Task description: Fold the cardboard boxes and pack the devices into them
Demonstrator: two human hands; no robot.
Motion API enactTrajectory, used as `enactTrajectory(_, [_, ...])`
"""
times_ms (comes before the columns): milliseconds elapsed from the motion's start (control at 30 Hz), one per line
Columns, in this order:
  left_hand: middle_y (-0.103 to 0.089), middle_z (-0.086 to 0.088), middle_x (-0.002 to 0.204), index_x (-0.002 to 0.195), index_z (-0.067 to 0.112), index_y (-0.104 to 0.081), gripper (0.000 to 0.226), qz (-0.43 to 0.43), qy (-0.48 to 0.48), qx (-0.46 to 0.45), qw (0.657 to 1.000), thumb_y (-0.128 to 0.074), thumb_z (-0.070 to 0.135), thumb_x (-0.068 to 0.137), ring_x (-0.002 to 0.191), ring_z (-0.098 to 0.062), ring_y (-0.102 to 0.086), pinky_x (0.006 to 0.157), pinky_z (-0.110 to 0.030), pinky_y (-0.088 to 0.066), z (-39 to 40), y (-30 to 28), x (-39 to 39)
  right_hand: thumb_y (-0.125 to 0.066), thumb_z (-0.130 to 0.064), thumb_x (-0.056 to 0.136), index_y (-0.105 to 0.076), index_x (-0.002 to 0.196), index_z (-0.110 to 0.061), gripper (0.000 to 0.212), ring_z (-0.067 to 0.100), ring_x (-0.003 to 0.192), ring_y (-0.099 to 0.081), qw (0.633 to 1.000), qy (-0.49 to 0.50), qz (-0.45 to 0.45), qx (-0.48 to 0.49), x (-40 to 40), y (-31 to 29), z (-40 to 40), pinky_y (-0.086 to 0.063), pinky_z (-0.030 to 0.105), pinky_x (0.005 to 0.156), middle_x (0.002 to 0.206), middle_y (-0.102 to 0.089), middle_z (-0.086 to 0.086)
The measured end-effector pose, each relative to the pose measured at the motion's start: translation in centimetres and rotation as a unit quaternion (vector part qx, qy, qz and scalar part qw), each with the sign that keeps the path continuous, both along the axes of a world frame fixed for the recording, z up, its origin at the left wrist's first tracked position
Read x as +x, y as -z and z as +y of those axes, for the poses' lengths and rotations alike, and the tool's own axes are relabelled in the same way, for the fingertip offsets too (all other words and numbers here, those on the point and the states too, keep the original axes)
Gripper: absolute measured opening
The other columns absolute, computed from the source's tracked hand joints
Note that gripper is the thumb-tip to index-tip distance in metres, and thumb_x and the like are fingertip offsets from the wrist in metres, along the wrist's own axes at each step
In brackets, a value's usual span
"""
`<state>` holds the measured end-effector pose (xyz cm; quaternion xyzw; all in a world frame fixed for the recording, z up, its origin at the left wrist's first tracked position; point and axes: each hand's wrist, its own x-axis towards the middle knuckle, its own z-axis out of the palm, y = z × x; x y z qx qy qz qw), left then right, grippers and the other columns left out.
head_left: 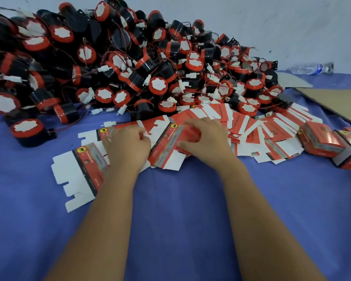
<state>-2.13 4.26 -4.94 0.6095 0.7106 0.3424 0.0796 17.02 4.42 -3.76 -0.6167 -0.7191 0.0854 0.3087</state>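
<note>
Here the bench (180,199), under a blue cloth, carries a big pile of black and red devices (130,63) well beyond the fingers. Just in front of that pile, flat cardboard boxes (241,126) lie spread out under and beside both hands. Folded boxes (320,141) stand far to the right of the fingers. The left hand (128,146) has its fingers curled on one flat box. The right hand (207,138) pinches the flat box (166,147) between the hands.
</note>
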Motion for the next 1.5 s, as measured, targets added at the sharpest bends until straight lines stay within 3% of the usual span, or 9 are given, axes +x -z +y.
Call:
enactTrajectory(67, [-0.062,-0.004,0.075,0.076,0.014,-0.067,0.015,0.018,-0.008,-0.002,1.000,-0.055,0.013,0.086,0.093,-0.034,-0.056,0.100,-0.053,-0.040,-0.1,-0.1,-0.2,-0.077,-0.042,0.080,-0.060,0.129,-0.032,0.052,0.021,0.112,-0.053,0.999,0.037,0.033,0.005,0.0,-0.5,-0.1,-0.030,0.038,0.102,0.108,-0.063,-0.009])
enactTrajectory(167, [-0.069,-0.002,0.106,0.102,0.024,-0.074,0.022,0.052,0.009,-0.014,0.998,-0.054,0.024,0.092,0.110,-0.032,-0.055,0.105,-0.055,-0.037,0.0,0.0,0.0,-0.072,-0.041,0.086,-0.064,0.124,-0.026,0.042,0.019,0.103,-0.061,0.996,0.053,0.075,-0.008,-0.1,-0.9,-0.4,-0.041,0.047,0.103,0.091,-0.059,-0.012])
enactTrajectory(433, [-0.054,0.000,0.139,0.131,0.041,-0.059,0.037,0.111,0.027,-0.043,0.993,-0.038,0.046,0.100,0.133,-0.029,-0.039,0.116,-0.058,-0.020,0.4,0.6,0.7,-0.070,-0.060,0.077,-0.061,0.071,-0.036,0.026,0.015,0.104,-0.036,0.998,0.033,-0.015,-0.045,-1.2,-1.3,-0.9,-0.018,0.038,0.087,0.083,-0.055,-0.016])
enactTrajectory(833, [-0.052,0.004,0.143,0.127,0.031,-0.066,0.042,0.051,-0.010,-0.038,0.998,-0.033,0.040,0.104,0.135,-0.027,-0.035,0.114,-0.052,-0.018,0.4,0.4,0.2,-0.065,-0.036,0.093,-0.062,0.080,-0.030,0.014,0.015,0.095,-0.062,0.988,0.018,0.105,-0.108,0.8,-2.3,-0.6,-0.041,0.048,0.101,0.087,-0.064,-0.012])
enactTrajectory(1033, [-0.047,0.003,0.146,0.134,0.038,-0.058,0.043,0.075,-0.008,-0.073,0.995,-0.028,0.043,0.104,0.137,-0.028,-0.032,0.114,-0.051,-0.014,0.7,0.7,0.1,-0.062,-0.028,0.096,-0.061,0.087,-0.021,0.011,0.006,0.071,-0.069,0.977,0.020,0.188,-0.103,2.7,-2.9,-0.9,-0.055,0.024,0.065,0.081,-0.072,-0.004])
enactTrajectory(1200, [-0.048,0.002,0.147,0.135,0.032,-0.056,0.045,0.055,-0.012,-0.031,0.998,-0.025,0.042,0.104,0.138,-0.028,-0.031,0.114,-0.052,-0.014,1.0,0.7,0.1,-0.059,-0.024,0.098,-0.064,0.087,-0.016,0.014,0.016,0.075,-0.065,0.970,0.095,0.221,-0.040,2.5,-2.3,-0.5,-0.054,0.033,0.065,0.081,-0.068,0.003])
enactTrajectory(1300, [-0.047,0.004,0.151,0.149,0.042,-0.039,0.049,-0.073,0.134,0.051,0.987,-0.022,0.050,0.103,0.143,-0.019,-0.033,0.118,-0.047,-0.021,0.6,0.4,0.4,-0.059,-0.027,0.097,-0.066,0.087,-0.019,0.014,0.014,0.075,-0.065,0.974,0.102,0.199,-0.031,2.7,-2.5,-0.5,-0.051,0.029,0.062,0.084,-0.068,0.001])
enactTrajectory(1400, [-0.052,0.015,0.146,0.139,0.074,-0.014,0.044,-0.146,0.234,-0.070,0.959,-0.003,0.070,0.096,0.137,-0.015,-0.039,0.116,-0.042,-0.027,-0.1,0.4,1.0,-0.063,-0.028,0.095,-0.070,0.081,-0.023,0.016,0.009,0.071,-0.065,0.980,0.060,0.179,-0.069,3.6,-3.3,-1.2,-0.050,0.023,0.063,0.079,-0.068,-0.007])
enactTrajectory(1500, [-0.050,0.017,0.147,0.143,0.056,-0.038,0.056,-0.167,0.202,-0.091,0.961,-0.003,0.065,0.100,0.144,-0.019,-0.034,0.122,-0.043,-0.018,0.2,0.6,0.8,-0.068,-0.024,0.092,-0.073,0.076,-0.025,0.017,0.012,0.071,-0.069,0.972,0.047,0.207,-0.098,5.8,-4.1,-2.1,-0.054,0.028,0.070,0.075,-0.072,-0.006])
